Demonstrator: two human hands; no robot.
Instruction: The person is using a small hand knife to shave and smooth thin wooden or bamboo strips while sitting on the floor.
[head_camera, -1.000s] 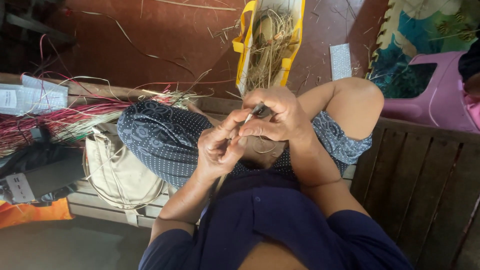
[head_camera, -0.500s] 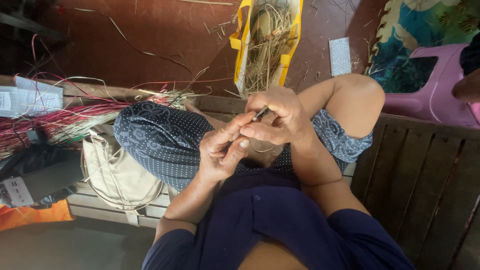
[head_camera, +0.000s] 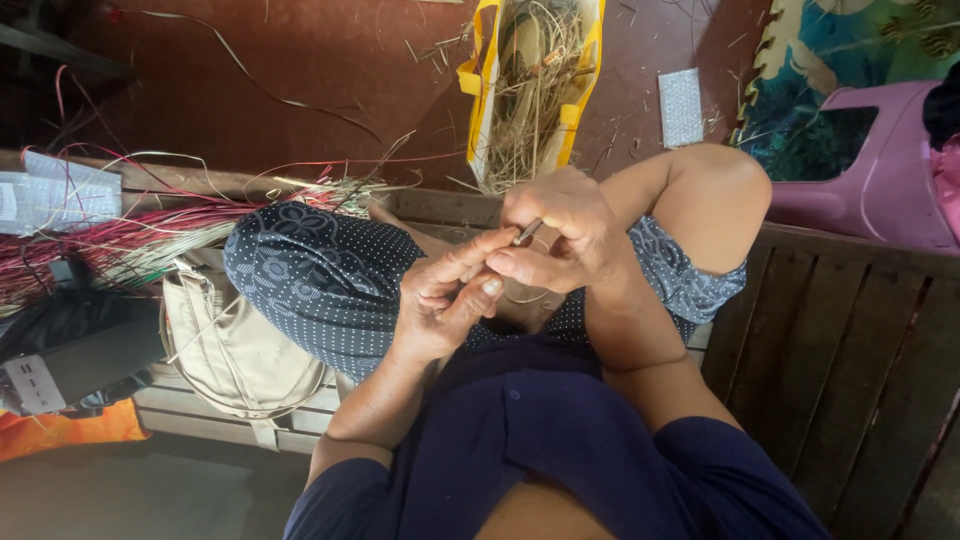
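My right hand (head_camera: 565, 235) is closed around a small dark tool (head_camera: 527, 232) with a metal tip that pokes out between thumb and fingers. My left hand (head_camera: 440, 300) is just below and left of it, its fingertips pinched against the tool's tip on a thin pale straw strand (head_camera: 520, 296) that loops down under the hands. Both hands work above my crossed legs, which are covered in dotted blue cloth (head_camera: 320, 280). The strand's far end is hidden by the fingers.
I sit on a slatted wooden bench (head_camera: 850, 350). A yellow bag of dried straw (head_camera: 475, 95) stands ahead on the red floor. Red and pale straw strips (head_camera: 110, 240) lie at left, beside a beige bag (head_camera: 230, 350). A pink plastic chair (head_camera: 870, 170) is at right.
The hands stay together at the same spot; the left fingers have shifted slightly along the tool's tip. The view has drifted a little.
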